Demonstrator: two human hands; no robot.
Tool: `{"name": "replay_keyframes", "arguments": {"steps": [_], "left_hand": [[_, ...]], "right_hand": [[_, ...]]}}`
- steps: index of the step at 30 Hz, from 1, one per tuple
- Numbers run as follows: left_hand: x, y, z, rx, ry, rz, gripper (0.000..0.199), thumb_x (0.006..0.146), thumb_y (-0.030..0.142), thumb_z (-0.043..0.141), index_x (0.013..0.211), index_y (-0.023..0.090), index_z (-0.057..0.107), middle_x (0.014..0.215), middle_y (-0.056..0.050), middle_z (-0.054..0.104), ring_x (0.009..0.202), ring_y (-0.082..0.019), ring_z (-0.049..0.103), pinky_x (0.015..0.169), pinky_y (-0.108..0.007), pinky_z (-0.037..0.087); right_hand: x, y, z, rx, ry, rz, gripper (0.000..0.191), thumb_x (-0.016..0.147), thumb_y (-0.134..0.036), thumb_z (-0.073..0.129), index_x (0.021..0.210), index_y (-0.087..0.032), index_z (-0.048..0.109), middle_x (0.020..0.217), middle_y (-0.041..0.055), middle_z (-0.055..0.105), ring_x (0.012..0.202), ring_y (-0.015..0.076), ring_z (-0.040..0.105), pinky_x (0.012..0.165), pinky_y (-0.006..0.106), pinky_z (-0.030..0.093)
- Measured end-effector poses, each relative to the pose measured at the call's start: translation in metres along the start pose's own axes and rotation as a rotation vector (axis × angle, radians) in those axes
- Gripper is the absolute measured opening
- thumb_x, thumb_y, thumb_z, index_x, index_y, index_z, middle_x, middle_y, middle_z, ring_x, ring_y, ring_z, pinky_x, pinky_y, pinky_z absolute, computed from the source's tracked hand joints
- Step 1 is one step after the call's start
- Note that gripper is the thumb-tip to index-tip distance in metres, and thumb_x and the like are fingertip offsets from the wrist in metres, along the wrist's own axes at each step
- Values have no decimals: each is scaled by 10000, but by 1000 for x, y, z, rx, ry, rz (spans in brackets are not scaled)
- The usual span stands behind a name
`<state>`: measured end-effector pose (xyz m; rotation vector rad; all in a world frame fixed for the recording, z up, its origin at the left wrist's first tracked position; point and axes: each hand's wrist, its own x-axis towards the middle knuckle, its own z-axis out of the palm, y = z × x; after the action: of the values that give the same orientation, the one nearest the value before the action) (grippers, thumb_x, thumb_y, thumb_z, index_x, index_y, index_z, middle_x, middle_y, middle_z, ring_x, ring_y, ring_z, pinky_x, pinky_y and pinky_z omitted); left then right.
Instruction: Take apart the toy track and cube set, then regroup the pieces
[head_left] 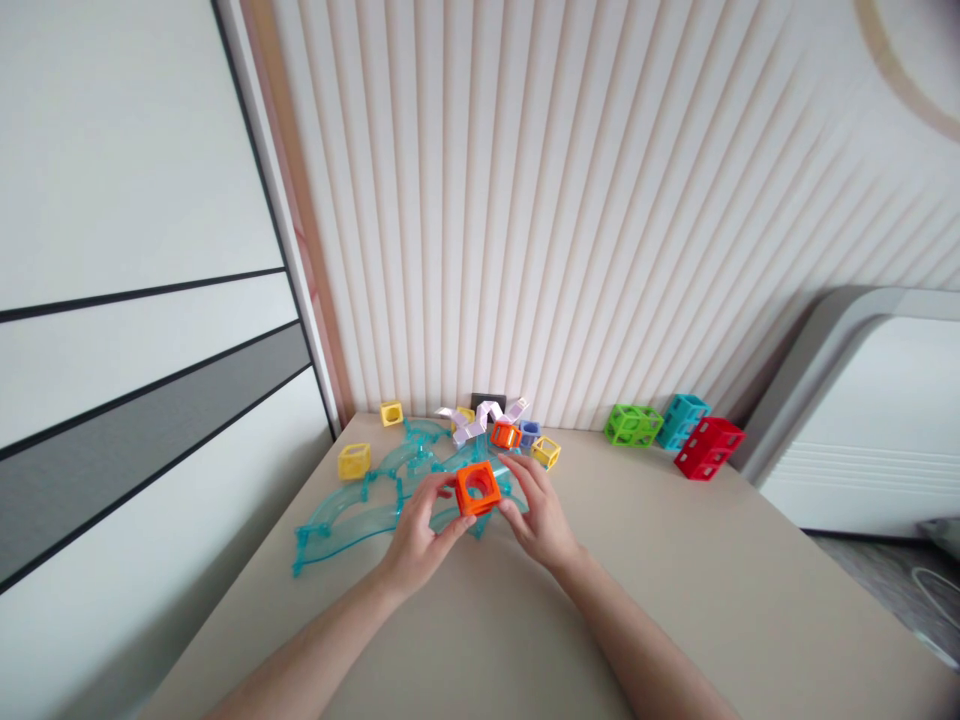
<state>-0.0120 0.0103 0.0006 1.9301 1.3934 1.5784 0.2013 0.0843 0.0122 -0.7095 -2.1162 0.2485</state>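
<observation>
An orange open-sided cube block (478,488), with a round opening in its facing side, is held up above the table. My left hand (421,528) grips its left side, thumb at the lower edge and fingers partly hidden behind. At the right side, my right hand (541,515) has its thumb and fingertips curved against the block's edges. Behind and below lie clear teal track pieces (356,522), some overlapping. A second orange block (506,434) sits beyond my hands, beside a blue-purple block (529,433) and a yellow block (546,452).
More yellow blocks (354,461) stand at the back left. A pale purple zigzag piece (480,420) lies before a dark object (489,402) at the ribbed wall. Green (633,425), blue (683,420) and red block stacks (709,448) stand at the back right of the table (675,580).
</observation>
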Motion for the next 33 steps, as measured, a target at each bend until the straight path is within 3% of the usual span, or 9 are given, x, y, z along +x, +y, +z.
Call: {"name": "replay_keyframes", "arguments": {"steps": [4, 11, 15, 20, 27, 33], "left_hand": [[3, -4, -1, 22, 73, -41, 322, 932, 359, 665, 1209, 234, 560, 1131, -72, 683, 978, -234, 680, 869, -395, 554], [1, -6, -2, 18, 64, -31, 343, 930, 352, 673, 1232, 247, 549, 1148, -77, 682, 988, -241, 680, 888, -412, 552], [0, -6, -1, 1, 65, -12, 352, 933, 341, 673, 1249, 257, 544, 1165, -69, 679, 973, -230, 685, 881, -396, 561], [0, -1, -1, -22, 74, 0, 361, 931, 341, 674, 1256, 253, 542, 1163, -71, 677, 958, -225, 689, 865, -384, 571], [0, 2, 0, -66, 75, -51, 357, 938, 357, 658, 1253, 243, 534, 1166, -80, 670, 980, -228, 697, 883, -393, 576], [-3, -7, 6, -242, 68, -191, 406, 954, 408, 627, 1288, 225, 487, 1267, -127, 617, 1142, -266, 669, 936, -429, 587]], "right_hand": [[30, 16, -3, -224, -29, 313, 432, 1071, -382, 301, 1338, -195, 584, 1325, 139, 630, 1255, 242, 577, 1061, 372, 464], [73, 46, 8, -405, -222, 518, 467, 901, -383, 645, 1317, -173, 610, 1251, 175, 676, 1181, 352, 608, 976, 435, 441], [79, 49, 16, -462, -317, 569, 380, 872, -399, 669, 1184, -183, 657, 1181, 160, 704, 1126, 342, 636, 913, 396, 433], [75, 47, 17, -494, -341, 568, 317, 904, -413, 628, 1095, -160, 632, 1150, 161, 719, 1114, 333, 647, 896, 379, 421], [67, 46, 19, -501, -277, 530, 171, 916, -324, 604, 1001, -175, 607, 1056, 149, 745, 1019, 309, 690, 879, 364, 428], [59, 51, 27, -489, -159, 540, 202, 897, -313, 633, 1001, -152, 571, 924, 150, 747, 914, 308, 706, 769, 344, 448]]}}
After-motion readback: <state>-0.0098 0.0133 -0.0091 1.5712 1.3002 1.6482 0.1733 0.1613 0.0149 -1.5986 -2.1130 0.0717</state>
